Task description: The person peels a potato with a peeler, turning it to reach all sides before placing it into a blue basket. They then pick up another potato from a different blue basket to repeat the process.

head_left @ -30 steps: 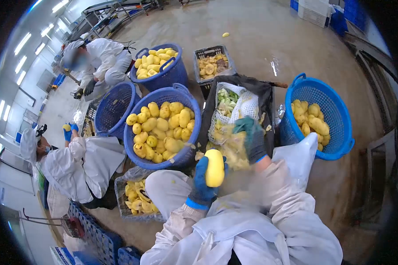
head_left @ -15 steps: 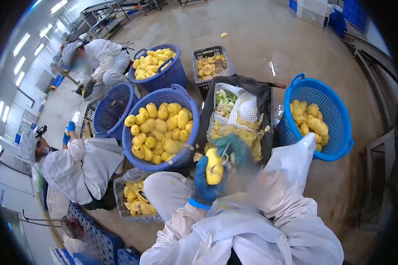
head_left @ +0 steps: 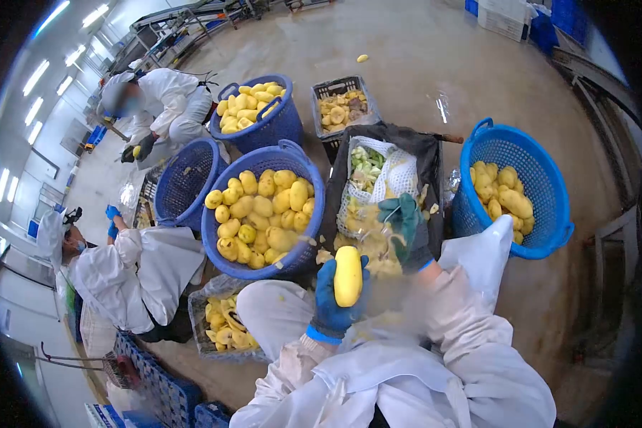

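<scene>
In my left hand (head_left: 330, 307), gloved in blue, lies a long yellow potato (head_left: 347, 277), peeled and upright, with the fingers wrapped round it from below. My right hand (head_left: 408, 228) wears a green glove and is a little up and to the right of the potato. Its fingers are curled round a peeler, mostly hidden and blurred, above a crate lined with black plastic (head_left: 435, 178). Potato peelings (head_left: 381, 264), green scraps (head_left: 366, 167) and a white foam net (head_left: 392, 175) fill the crate.
A purple basket of potatoes (head_left: 312, 167) stands left; a blue basket (head_left: 560, 192) with potatoes, right. Beyond are another full basket (head_left: 282, 125), an empty-looking one (head_left: 185, 178) and a scrap crate (head_left: 367, 89). Two co-workers (head_left: 132, 274) sit at left.
My right hand has moved away from the potato, up and to the right over the crate. The potato stays in my left hand, now turned more upright.
</scene>
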Available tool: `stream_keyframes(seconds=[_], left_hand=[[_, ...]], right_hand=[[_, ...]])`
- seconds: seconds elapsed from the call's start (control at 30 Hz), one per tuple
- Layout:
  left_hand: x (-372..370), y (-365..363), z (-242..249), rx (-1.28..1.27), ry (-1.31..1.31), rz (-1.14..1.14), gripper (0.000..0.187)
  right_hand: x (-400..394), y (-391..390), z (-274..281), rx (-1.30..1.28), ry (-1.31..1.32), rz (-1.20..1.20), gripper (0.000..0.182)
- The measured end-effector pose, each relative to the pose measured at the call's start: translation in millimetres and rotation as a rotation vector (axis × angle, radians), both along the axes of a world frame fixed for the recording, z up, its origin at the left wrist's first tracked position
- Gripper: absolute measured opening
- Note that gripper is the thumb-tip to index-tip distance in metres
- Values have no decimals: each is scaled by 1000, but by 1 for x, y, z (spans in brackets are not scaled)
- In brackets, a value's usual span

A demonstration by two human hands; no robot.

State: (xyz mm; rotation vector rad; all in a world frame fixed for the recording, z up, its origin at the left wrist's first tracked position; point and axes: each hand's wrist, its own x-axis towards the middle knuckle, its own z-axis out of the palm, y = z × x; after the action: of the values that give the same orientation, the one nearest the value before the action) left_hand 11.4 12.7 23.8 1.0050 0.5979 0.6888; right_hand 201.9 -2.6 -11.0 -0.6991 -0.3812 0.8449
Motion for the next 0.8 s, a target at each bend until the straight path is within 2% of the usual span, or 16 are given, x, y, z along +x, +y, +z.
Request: stream_keyframes(seconds=[0.03, 0.07, 0.1, 0.17, 0.2, 0.23, 0.27, 0.3, 0.33, 0.4, 0.47, 0.57, 0.67, 0.7, 0.73, 0.8], left_hand=[[0, -4, 3, 127, 53, -6, 41], [0, -8, 6, 254, 107, -4, 43], [2, -8, 8, 229, 69, -11, 45], [-4, -6, 2, 584, 126, 33, 48], [-6, -3, 0, 253, 30, 6, 48], [-8, 2, 0, -74, -69, -16, 48], [-8, 4, 1, -113, -78, -21, 47], [-9, 6, 1, -152, -87, -26, 46], [-7, 4, 2, 91, -6, -10, 43], [1, 1, 6, 582, 152, 9, 38], [6, -4, 11, 26, 14, -6, 35], [3, -7, 14, 390, 213, 77, 40], [8, -13, 29, 320, 159, 136, 48], [10, -13, 25, 242, 25, 112, 52], [7, -9, 19, 328, 77, 64, 56], [1, -3, 11, 508, 172, -22, 64]], right_hand=[[-25, -5, 21, 40, -68, 18, 21], [-31, -4, 24, 37, -525, 1, 20], [-37, -3, 27, 72, -940, -105, 19], [-19, 6, 4, -71, -821, -197, 22], [-6, 12, -13, -136, -759, -237, 23], [14, 18, -42, -186, -404, -265, 23], [20, 7, -16, -172, -143, -137, 28], [10, 7, -7, -129, -100, -109, 28], [-7, 5, -2, -93, -57, -82, 29], [-43, -3, 10, -90, -315, 71, 26], [-44, 0, -2, -205, -369, 5, 19], [-2, -6, 7, -372, -1107, -474, 18], [-35, -8, 16, -80, -490, -85, 18], [-51, -16, 26, -22, -533, 52, 21], [-60, -10, 4, -69, -778, -11, 27], [-66, -16, 41, -174, -299, 137, 30]])
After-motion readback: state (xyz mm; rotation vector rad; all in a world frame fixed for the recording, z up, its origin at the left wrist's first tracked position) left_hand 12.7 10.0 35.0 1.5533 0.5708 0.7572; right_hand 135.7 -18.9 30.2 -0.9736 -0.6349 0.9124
